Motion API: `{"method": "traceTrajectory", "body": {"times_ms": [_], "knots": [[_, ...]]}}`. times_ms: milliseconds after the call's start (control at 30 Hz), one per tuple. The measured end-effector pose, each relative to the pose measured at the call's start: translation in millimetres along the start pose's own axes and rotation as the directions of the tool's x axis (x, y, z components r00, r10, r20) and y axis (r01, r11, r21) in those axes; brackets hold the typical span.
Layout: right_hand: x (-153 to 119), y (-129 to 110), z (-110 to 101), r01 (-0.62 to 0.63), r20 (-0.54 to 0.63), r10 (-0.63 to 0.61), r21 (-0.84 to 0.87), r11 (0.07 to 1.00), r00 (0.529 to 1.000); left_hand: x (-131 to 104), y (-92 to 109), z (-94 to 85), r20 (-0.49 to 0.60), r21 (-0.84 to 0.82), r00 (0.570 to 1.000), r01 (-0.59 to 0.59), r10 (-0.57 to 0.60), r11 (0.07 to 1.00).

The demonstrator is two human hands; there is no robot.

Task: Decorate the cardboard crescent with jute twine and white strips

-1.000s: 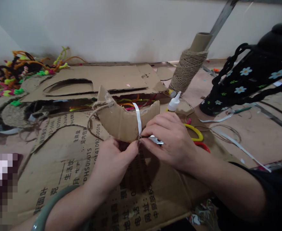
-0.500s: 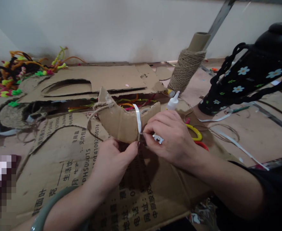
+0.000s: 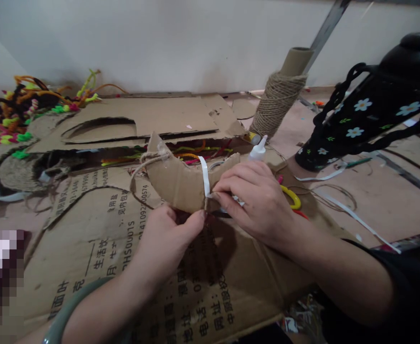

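A curved cardboard piece [image 3: 172, 184] is held up over the printed cardboard sheet [image 3: 123, 286]. A white strip [image 3: 204, 174] crosses its face near the middle. Twine [image 3: 152, 156] is looped round its left tip and trails down to the left. My left hand [image 3: 172, 236] is closed at the lower edge of the piece, its thumb pressed against it beside a short bit of twine. With thumb and index finger together, my right hand [image 3: 254, 203] pinches the lower end of the white strip.
Behind stand a twine roll [image 3: 279, 102], a small white glue bottle [image 3: 258, 150] and a black flowered bottle [image 3: 367, 110]. Yellow-handled scissors [image 3: 291, 198] lie right of my right hand. Colourful pipe cleaners [image 3: 34, 102] are heaped at the back left.
My right fingers have shifted slightly and now pinch the strip's lower end, which bends to the right. My left hand and the curved piece have hardly moved.
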State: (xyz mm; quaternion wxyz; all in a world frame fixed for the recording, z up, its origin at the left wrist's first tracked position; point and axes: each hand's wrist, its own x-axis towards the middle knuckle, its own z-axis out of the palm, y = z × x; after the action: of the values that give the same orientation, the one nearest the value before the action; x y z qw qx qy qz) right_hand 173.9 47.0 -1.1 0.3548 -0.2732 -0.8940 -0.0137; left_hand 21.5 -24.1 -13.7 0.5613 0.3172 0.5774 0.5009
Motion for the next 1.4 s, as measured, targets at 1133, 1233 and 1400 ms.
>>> {"method": "traceTrajectory", "body": {"times_ms": [1133, 1233, 1400], "knots": [[-2.0, -1.8, 3.0, 0.018, 0.020, -0.020, 0.122, 0.992, 1.000, 0.7, 0.5, -1.7, 0.109, 0.055, 0.994, -0.005, -0.001, 0.998], [-3.2, -1.8, 4.6, 0.048, 0.001, -0.049, 0.119, 0.992, 0.999, 0.0, 1.9, -1.5, 0.135, 0.033, 0.991, 0.001, -0.005, 0.999], [-3.7, -4.1, 5.7, 0.055, -0.013, -0.054, 0.122, 0.991, 0.998, -1.2, 3.6, -0.3, 0.149, -0.035, 0.989, 0.027, -0.022, 0.999]]}}
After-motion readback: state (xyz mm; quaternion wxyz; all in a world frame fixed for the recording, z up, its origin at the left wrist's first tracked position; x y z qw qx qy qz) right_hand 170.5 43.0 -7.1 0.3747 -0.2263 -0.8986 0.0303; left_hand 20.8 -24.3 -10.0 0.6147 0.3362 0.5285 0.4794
